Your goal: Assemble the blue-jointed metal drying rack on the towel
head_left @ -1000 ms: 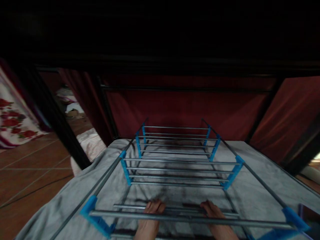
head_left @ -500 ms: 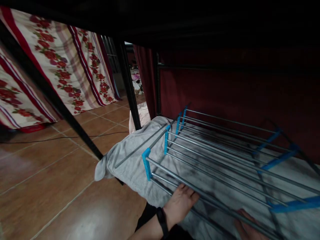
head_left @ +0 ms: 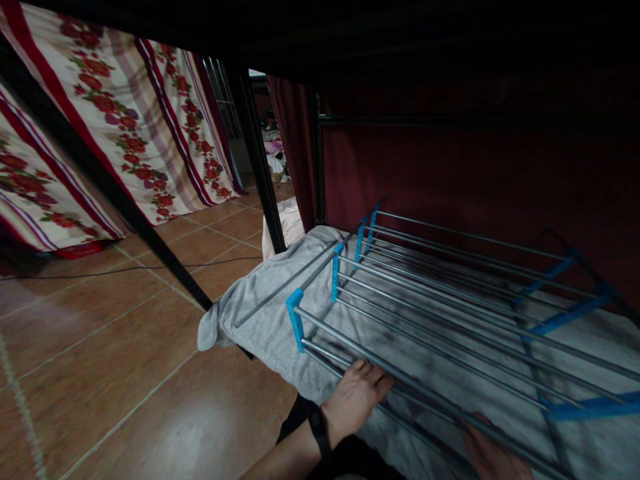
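Note:
A drying rack [head_left: 430, 300] of grey metal rods with blue plastic joints lies on a grey blanket [head_left: 270, 310]. My left hand [head_left: 356, 397], with a black band on its wrist, is closed over the lower rods at the rack's near side, close to its left blue corner piece [head_left: 296, 320]. Farther right along the same side, my right hand [head_left: 493, 450] is at the near rods. It is dim and partly cut off by the bottom edge, with a rod across it; its fingers look curled around the rack.
Black bed-frame posts [head_left: 260, 167] stand at the left, and a dark upper frame hangs low overhead. A dark red curtain [head_left: 450, 173] runs behind the rack. Brown floor tiles [head_left: 150, 373], a thin black cable [head_left: 125, 270] and a floral curtain [head_left: 115, 113] lie beyond the bed.
The view has shifted slightly, so the rack and bed sit a little differently in the picture. Both hands stay at the rack's near side.

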A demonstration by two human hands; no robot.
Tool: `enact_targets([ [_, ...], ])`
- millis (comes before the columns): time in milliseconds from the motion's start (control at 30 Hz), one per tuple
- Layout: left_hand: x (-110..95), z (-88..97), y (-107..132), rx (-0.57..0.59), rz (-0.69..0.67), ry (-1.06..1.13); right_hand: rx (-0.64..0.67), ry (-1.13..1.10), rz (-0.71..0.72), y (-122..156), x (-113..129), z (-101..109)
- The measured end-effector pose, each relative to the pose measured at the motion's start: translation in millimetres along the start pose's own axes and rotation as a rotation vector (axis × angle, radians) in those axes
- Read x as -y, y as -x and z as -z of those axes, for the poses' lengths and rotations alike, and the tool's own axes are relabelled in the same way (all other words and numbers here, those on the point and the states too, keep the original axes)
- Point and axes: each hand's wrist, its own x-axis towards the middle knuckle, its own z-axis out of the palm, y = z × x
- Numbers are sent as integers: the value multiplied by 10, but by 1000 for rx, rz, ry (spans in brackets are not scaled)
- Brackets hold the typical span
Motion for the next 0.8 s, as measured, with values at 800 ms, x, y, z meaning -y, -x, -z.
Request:
enact_targets([
  [800, -32, 63, 20, -6, 6, -38, 28, 36, 12, 19, 55, 65],
])
